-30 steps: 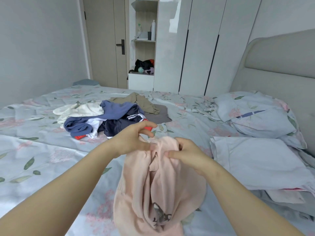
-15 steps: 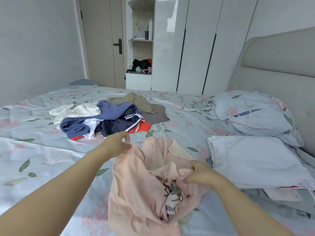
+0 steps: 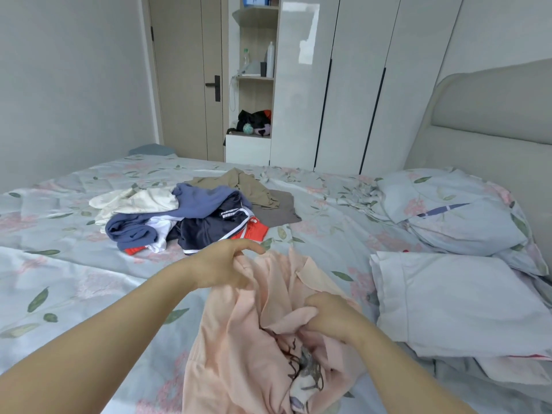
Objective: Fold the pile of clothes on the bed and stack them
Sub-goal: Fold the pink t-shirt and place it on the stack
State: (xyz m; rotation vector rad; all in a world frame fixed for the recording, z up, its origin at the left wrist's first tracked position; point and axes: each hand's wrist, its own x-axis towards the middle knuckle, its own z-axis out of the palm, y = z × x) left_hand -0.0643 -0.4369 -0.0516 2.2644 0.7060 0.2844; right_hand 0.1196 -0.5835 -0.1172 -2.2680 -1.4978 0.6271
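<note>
A crumpled pale pink shirt with a dark printed picture lies bunched on the bed right in front of me. My left hand grips its upper left edge, fingers curled into the cloth. My right hand grips a fold lower down on the right, above the print. Behind them sits the pile of clothes: cream, blue, navy, white and red pieces, with a tan garment and a grey one at its far side.
Two pillows in floral and plain cases lie at the right by the padded headboard. White wardrobes, an open shelf niche and a door stand beyond the bed's far edge.
My right hand dropped from the shirt's top to a lower fold at the right. My left hand kept its hold and shifted left, spreading the cloth. The view tilted slightly.
</note>
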